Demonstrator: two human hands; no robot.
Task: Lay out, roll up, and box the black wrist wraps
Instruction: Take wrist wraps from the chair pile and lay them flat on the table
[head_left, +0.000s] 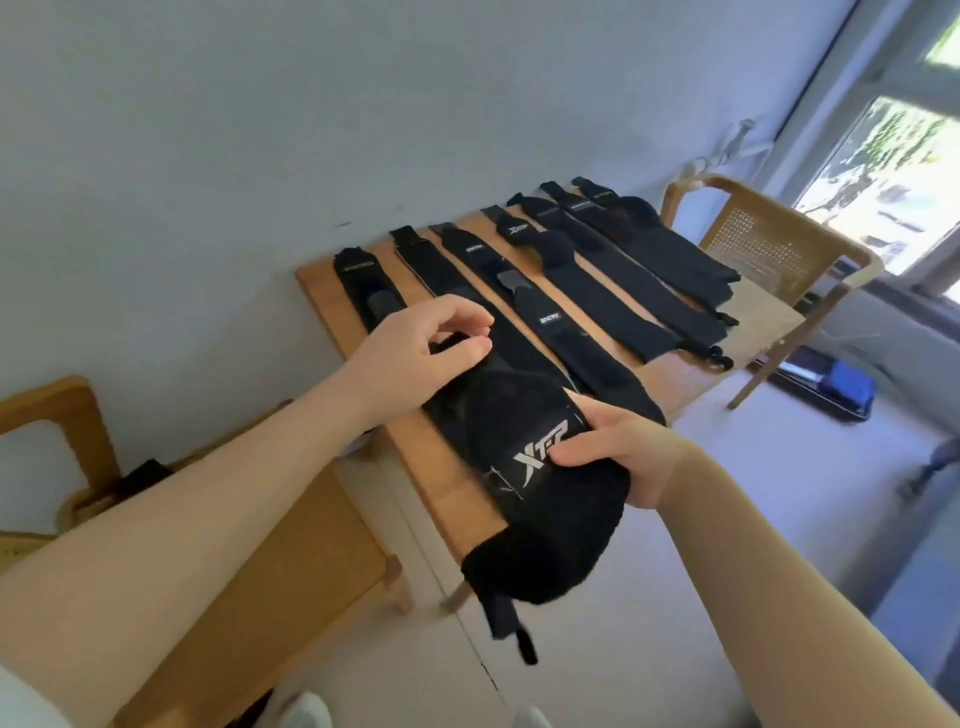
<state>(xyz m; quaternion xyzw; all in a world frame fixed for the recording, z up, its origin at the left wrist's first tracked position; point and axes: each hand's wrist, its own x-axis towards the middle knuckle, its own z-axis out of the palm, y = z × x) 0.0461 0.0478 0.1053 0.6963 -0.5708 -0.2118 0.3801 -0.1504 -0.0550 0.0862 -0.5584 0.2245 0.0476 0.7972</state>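
Several black wrist wraps (576, 260) lie side by side in long strips across a small wooden table (322, 291). The nearest wrap (540, 509), printed with a white logo, hangs over the table's front edge, its fuzzy end and thumb loop dangling. My right hand (618, 457) grips this wrap near the logo, thumb on top. My left hand (421, 353) hovers over the far part of the same wrap with fingers loosely curled; whether it pinches the fabric is unclear.
A wooden chair (779, 249) with a cane back stands beyond the table by the window. Another wooden chair (67, 415) sits at the left against the wall. A blue-and-black case (841, 387) lies on the floor at the right.
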